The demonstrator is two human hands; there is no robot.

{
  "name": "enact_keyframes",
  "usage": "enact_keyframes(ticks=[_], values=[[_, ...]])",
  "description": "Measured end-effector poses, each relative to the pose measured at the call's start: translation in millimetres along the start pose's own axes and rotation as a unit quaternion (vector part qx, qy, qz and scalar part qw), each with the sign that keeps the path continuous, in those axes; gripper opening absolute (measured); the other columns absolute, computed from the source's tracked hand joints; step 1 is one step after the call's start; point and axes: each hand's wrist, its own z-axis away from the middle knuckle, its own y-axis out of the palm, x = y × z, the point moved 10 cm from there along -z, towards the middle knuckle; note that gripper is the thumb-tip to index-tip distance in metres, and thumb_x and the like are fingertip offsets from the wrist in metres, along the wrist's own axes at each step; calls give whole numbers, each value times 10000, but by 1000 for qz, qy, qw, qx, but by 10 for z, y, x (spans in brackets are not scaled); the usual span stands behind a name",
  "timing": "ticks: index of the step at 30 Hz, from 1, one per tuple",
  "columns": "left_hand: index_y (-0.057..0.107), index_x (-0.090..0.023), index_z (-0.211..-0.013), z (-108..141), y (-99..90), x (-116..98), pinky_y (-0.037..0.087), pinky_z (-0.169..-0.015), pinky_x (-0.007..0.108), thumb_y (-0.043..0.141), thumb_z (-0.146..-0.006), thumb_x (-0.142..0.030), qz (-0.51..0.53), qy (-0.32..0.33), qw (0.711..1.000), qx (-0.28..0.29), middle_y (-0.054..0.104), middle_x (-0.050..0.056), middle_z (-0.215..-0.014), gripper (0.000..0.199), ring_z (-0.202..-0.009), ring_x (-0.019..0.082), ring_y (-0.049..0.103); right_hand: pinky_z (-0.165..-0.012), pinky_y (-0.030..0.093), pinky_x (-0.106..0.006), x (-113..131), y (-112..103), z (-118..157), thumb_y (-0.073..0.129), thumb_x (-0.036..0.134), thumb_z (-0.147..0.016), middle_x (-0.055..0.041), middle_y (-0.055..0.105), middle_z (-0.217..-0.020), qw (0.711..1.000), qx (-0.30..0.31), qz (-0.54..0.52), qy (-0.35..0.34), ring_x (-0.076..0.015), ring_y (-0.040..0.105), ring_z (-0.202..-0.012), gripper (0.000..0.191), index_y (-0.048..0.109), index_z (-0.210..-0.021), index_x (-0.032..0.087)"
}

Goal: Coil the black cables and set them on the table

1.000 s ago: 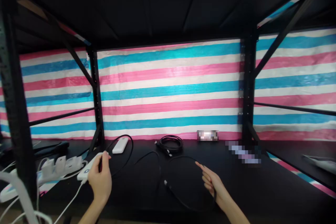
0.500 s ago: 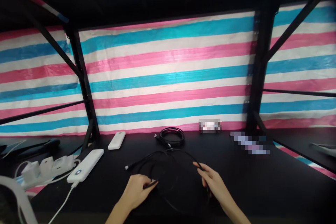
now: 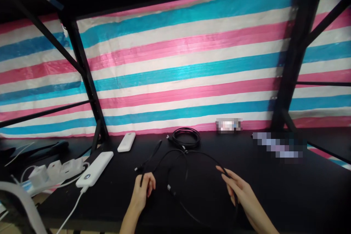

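A thin black cable (image 3: pixel 203 153) spreads in loose loops over the black tabletop. Its right side runs through my right hand (image 3: pixel 238 186), whose fingers are closed around it. My left hand (image 3: pixel 143 192) is curled, with a black cable length rising from between its thumb and fingers. Just beyond that hand lies a light-tipped plug (image 3: pixel 137 168). Between my hands a metal-ended connector (image 3: pixel 169 188) rests near the table surface. Behind the loops sits a separate coiled black cable (image 3: pixel 186 138), wound in several turns.
Two white power banks (image 3: pixel 95 170) (image 3: pixel 126 142) lie at left, the nearer with a white cable (image 3: pixel 72 206) plugged in. Farther left is a power strip with white chargers (image 3: pixel 55 171). Blurred items (image 3: pixel 229 125) (image 3: pixel 276 146) lie at back right. Striped sheeting (image 3: pixel 186 69) hangs behind.
My left hand has turned upright and shifted slightly right, drawing its cable part away from the loop. My right hand, still on the cable, appears farther right; the view has also shifted.
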Motion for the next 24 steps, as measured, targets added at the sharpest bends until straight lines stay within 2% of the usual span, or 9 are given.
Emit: enact_keyframes(ticks=[3,8,12,18,24], values=[[492,-179,-523,2,-19,35,242,-451,253,141,-816,-660,39,4,999,-8,332,-30,-377,664,-377,99,301,-333,280,-199,12,-4,13,584,512,-705,80,371,-445,1000,-8,-5,-6,-69,333,-340,644,545,-1203,105],[505,-168,-530,32,43,-29,268,-484,251,219,-816,-656,-14,20,999,34,354,-27,-397,633,-410,100,337,-329,273,-192,43,22,36,572,507,-716,87,379,-442,1000,-7,15,-5,-63,332,-325,619,547,-1186,105],[499,-170,-526,27,81,-46,257,-474,254,221,-820,-645,-5,34,997,64,349,-28,-393,624,-395,98,328,-328,280,-190,80,22,51,573,502,-713,89,380,-437,1000,-12,17,-12,-63,337,-322,601,565,-1164,105],[510,-175,-532,3,60,6,263,-461,253,214,-821,-641,11,34,998,56,356,-24,-375,623,-383,102,333,-318,281,-189,75,25,43,572,497,-716,89,382,-436,1000,-7,9,-14,-62,334,-316,585,569,-1154,109],[504,-170,-524,29,56,-50,261,-454,248,228,-823,-643,7,32,998,45,353,-25,-387,624,-388,97,332,-324,294,-180,73,21,38,577,476,-728,83,397,-440,1000,-9,13,-15,-58,341,-331,572,563,-1155,96]])
